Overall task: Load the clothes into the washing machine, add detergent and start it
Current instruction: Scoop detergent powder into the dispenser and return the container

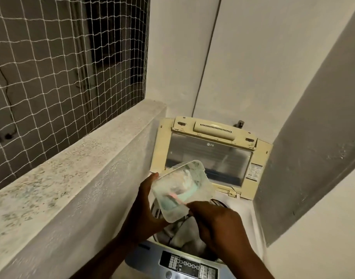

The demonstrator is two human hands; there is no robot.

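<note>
A top-loading washing machine stands in the corner with its lid raised upright. Pale clothes lie inside the drum. My left hand grips a clear plastic detergent container from its left side and holds it tilted above the drum. Pale green powder and a pink scoop handle show through the container's wall. My right hand is at the container's lower right edge with fingers closed around that scoop handle. The control panel lies at the bottom of the view.
A speckled concrete ledge runs along the left, with white netting above it. White walls close in behind and to the right of the machine. A grey pipe fitting sits behind the lid.
</note>
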